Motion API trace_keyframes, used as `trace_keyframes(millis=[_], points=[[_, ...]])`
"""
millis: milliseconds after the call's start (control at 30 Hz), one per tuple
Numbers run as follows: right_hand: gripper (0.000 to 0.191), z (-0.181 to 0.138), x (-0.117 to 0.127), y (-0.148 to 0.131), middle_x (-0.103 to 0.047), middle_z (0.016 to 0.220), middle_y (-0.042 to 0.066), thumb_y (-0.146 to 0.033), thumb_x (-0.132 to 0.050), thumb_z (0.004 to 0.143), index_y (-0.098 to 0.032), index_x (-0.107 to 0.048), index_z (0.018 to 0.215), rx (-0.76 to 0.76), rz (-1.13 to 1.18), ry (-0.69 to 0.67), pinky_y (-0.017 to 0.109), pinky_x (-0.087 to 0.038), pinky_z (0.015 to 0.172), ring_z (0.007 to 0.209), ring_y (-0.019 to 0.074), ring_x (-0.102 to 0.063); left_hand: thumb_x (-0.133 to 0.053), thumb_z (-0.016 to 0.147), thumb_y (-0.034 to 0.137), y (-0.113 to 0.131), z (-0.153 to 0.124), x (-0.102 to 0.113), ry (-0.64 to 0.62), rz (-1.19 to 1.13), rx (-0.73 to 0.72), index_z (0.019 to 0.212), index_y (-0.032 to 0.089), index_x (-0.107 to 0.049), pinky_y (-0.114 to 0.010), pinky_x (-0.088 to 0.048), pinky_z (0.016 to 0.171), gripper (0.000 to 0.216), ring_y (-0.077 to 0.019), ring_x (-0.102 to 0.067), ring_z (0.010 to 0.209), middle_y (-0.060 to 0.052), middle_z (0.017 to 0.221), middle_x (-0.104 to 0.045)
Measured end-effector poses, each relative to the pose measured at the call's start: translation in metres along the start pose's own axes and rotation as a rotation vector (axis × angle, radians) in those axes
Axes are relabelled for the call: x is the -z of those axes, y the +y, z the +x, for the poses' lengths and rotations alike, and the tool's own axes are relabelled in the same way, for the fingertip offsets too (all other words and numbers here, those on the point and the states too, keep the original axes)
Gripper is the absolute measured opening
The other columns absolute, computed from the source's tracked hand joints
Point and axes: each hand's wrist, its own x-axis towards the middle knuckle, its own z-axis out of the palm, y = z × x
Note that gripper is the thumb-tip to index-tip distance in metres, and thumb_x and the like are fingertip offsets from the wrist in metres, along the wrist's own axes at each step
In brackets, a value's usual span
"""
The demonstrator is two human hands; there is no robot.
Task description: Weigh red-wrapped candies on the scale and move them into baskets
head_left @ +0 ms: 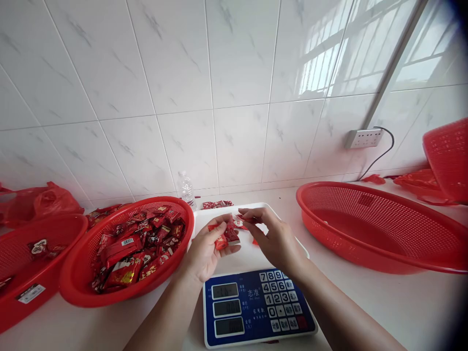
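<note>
My left hand [206, 246] is closed around a few small red packets [231, 233], held over the white pan of a digital scale [260, 307]. Fingers of my right hand [272, 236] are bent and pinch another red-and-white packet [240, 223] just beside them. Under my right hand, a bit of an orange-red packet [255, 242] shows on the pan. To the left, a red plastic basket [69, 273] is heaped with red wrapped packets [141, 248]. The scale's blue panel faces me, its digits too faint to read.
A red basket [22, 243] at far left has a few packets in it. On the right stands a wide red basket [351, 253], with another basket [448, 161] tilted behind it. A clear bottle [186, 190] and red packets [217, 204] sit near the tiled wall.
</note>
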Motion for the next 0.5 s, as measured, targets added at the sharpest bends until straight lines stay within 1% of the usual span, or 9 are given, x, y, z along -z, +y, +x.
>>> trace_keyframes(millis=[67, 133, 200, 233, 300, 367, 433, 500], points=[[0.014, -0.003, -0.002, -0.003, -0.066, 0.11, 0.008, -0.024, -0.048, 0.087, -0.023, -0.062, 0.091, 0.074, 0.036, -0.014, 0.037, -0.054, 0.077, 0.095, 0.0203, -0.064, -0.063, 0.082, 0.027, -0.003, -0.002, -0.003, -0.047, -0.009, 0.048, 0.104, 0.018, -0.064, -0.029, -0.057, 0.067, 0.023, -0.0147, -0.064, 0.075, -0.006, 0.091, -0.066], [0.017, -0.005, -0.005, -0.005, -0.066, 0.109, 0.007, -0.023, -0.048, 0.088, -0.024, -0.065, 0.093, 0.106, 0.063, -0.068, 0.038, -0.054, 0.08, 0.099, 0.0207, -0.063, -0.064, 0.082, 0.032, -0.005, -0.004, -0.004, -0.082, -0.023, 0.062, 0.102, 0.018, -0.065, -0.03, -0.056, 0.07, 0.024, -0.0156, -0.064, 0.078, -0.006, 0.09, -0.066], [0.025, -0.006, -0.006, -0.008, -0.067, 0.108, 0.006, -0.023, -0.048, 0.089, -0.025, -0.062, 0.11, 0.099, 0.1, -0.144, 0.039, -0.054, 0.083, 0.1, 0.0204, -0.063, -0.063, 0.083, 0.035, -0.006, -0.004, -0.004, -0.119, -0.044, 0.055, 0.101, 0.017, -0.066, -0.029, -0.056, 0.071, 0.026, -0.0157, -0.064, 0.08, -0.007, 0.089, -0.066], [0.033, -0.007, -0.006, -0.009, -0.067, 0.109, 0.006, -0.023, -0.046, 0.09, -0.026, -0.054, 0.122, 0.099, 0.124, -0.182, 0.04, -0.053, 0.086, 0.102, 0.0201, -0.062, -0.062, 0.084, 0.035, -0.006, -0.004, -0.003, -0.138, -0.058, 0.052, 0.103, 0.016, -0.065, -0.029, -0.056, 0.072, 0.027, -0.0151, -0.063, 0.081, -0.007, 0.09, -0.066], [0.052, -0.008, -0.005, -0.01, -0.065, 0.117, 0.005, -0.021, -0.041, 0.093, -0.029, -0.029, 0.142, 0.125, 0.17, -0.248, 0.043, -0.049, 0.092, 0.109, 0.0195, -0.059, -0.06, 0.086, 0.035, -0.005, -0.002, -0.002, -0.175, -0.095, 0.054, 0.108, 0.017, -0.064, -0.028, -0.055, 0.075, 0.028, -0.0126, -0.062, 0.08, -0.007, 0.095, -0.065], [0.063, -0.01, -0.004, -0.012, -0.059, 0.127, 0.006, -0.02, -0.037, 0.095, -0.032, -0.005, 0.148, 0.147, 0.193, -0.287, 0.045, -0.046, 0.096, 0.118, 0.0193, -0.053, -0.059, 0.086, 0.033, -0.004, -0.001, -0.001, -0.202, -0.133, 0.06, 0.109, 0.018, -0.064, -0.026, -0.055, 0.077, 0.028, -0.0104, -0.062, 0.08, -0.007, 0.101, -0.065], [0.068, -0.012, -0.003, -0.012, -0.052, 0.135, 0.008, -0.022, -0.036, 0.096, -0.033, 0.007, 0.147, 0.135, 0.191, -0.302, 0.045, -0.045, 0.098, 0.124, 0.0198, -0.048, -0.06, 0.086, 0.03, -0.004, -0.002, -0.001, -0.225, -0.156, 0.063, 0.106, 0.017, -0.065, -0.024, -0.055, 0.079, 0.024, -0.0096, -0.062, 0.081, -0.006, 0.103, -0.065], [0.069, -0.013, -0.002, -0.011, -0.045, 0.141, 0.009, -0.024, -0.035, 0.096, -0.034, 0.012, 0.146, 0.12, 0.194, -0.318, 0.045, -0.045, 0.098, 0.128, 0.0203, -0.042, -0.062, 0.085, 0.026, -0.005, -0.004, -0.003, -0.231, -0.165, 0.066, 0.103, 0.017, -0.066, -0.023, -0.055, 0.078, 0.02, -0.0093, -0.062, 0.08, -0.005, 0.099, -0.066]])
